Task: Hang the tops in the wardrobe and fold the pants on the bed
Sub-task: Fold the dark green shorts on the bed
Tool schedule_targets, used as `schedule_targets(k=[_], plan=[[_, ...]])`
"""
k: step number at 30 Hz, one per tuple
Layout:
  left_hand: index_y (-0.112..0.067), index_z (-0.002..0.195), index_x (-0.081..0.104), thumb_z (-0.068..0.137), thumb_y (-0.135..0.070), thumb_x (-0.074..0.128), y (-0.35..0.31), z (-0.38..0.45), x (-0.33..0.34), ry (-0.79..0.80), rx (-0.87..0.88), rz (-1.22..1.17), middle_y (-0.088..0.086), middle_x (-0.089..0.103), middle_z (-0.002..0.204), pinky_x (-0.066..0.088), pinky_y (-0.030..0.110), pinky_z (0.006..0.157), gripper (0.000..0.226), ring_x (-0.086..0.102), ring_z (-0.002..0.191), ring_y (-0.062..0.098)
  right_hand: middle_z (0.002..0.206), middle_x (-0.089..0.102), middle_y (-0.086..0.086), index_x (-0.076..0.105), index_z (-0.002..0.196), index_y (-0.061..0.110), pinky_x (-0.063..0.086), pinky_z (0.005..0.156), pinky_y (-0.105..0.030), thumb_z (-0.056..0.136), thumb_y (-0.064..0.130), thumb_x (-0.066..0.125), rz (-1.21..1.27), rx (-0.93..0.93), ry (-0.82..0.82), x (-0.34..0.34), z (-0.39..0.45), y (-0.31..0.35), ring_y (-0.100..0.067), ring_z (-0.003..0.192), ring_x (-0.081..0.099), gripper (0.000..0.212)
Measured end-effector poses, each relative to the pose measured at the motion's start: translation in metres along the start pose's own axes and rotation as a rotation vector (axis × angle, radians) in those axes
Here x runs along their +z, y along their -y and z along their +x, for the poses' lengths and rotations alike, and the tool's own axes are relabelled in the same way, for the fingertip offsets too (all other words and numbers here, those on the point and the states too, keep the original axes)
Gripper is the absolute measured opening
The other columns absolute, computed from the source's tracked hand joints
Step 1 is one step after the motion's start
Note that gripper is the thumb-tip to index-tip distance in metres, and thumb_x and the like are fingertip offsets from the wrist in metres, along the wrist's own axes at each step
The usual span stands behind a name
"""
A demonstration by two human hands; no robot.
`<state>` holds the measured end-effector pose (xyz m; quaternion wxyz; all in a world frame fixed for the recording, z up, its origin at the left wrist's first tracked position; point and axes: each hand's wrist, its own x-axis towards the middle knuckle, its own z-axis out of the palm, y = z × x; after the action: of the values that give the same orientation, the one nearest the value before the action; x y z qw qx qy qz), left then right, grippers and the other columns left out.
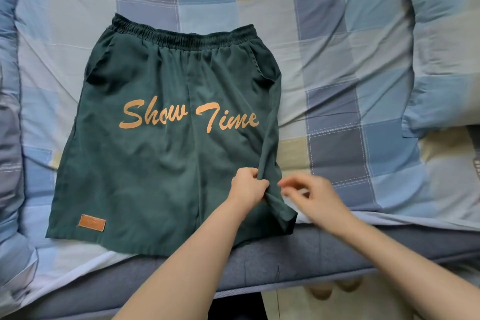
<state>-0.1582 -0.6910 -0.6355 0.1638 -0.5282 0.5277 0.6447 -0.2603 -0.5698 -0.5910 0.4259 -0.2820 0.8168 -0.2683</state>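
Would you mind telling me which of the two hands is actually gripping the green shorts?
The left hand pinches the shorts at their right hem; the right hand hovers beside it.

Your dark green corduroy shorts with orange lettering (166,143) lie flat on the checked blue and beige bedspread (337,60), waistband toward the far side, hems at the near edge. Both hands meet at their right side: left hand (248,187) on the fabric, right hand (315,196) just beside it.

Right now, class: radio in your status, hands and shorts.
Left hand grips shorts' side edge. Right hand open beside it. Shorts flat on bed, unfolded.
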Motion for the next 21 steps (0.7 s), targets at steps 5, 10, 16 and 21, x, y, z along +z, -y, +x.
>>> schedule_targets(k=[5,10,16,21], plan=[[-0.014,0.087,0.070,0.088,-0.013,0.057,0.019,-0.003,-0.007,0.030,0.092,0.103,-0.002,0.072,0.078,0.053,0.023,0.067,0.013,0.064,0.075,0.016,0.083,0.061,-0.001,0.060,0.110,0.005,0.056,0.066,-0.029,0.097,0.011,0.050,0.236,0.211,-0.114,-0.028,0.105,0.014,-0.018,0.076,0.062,0.018],[-0.019,0.094,0.071,0.090,-0.012,0.059,0.038,-0.018,-0.029,0.100,0.185,0.034,-0.009,0.075,0.089,0.056,0.028,0.083,0.015,0.070,0.086,0.006,0.097,0.053,-0.005,0.058,0.111,0.007,0.054,0.066,-0.030,0.098,0.038,0.046,0.252,0.311,-0.182,-0.032,0.215,0.048,-0.016,0.077,0.056,0.035],[-0.020,0.097,0.071,0.089,-0.017,0.056,0.070,-0.022,-0.093,0.185,0.188,0.021,0.005,0.075,0.088,0.055,0.040,0.087,0.017,0.067,0.081,0.025,0.107,0.066,-0.013,0.063,0.106,0.004,0.057,0.083,-0.044,0.090,0.042,0.059,0.080,0.297,-0.256,0.000,0.295,0.102,-0.029,0.099,0.063,0.042],[-0.004,0.081,0.060,0.088,-0.022,0.061,0.097,-0.023,-0.148,0.130,0.192,0.030,0.003,0.038,0.062,0.031,0.030,0.061,0.018,0.028,0.064,0.016,0.109,0.058,-0.012,0.055,0.103,0.005,0.050,0.081,-0.035,0.092,0.013,0.048,-0.107,0.326,-0.443,0.027,0.312,0.125,-0.032,0.095,0.057,0.016]])
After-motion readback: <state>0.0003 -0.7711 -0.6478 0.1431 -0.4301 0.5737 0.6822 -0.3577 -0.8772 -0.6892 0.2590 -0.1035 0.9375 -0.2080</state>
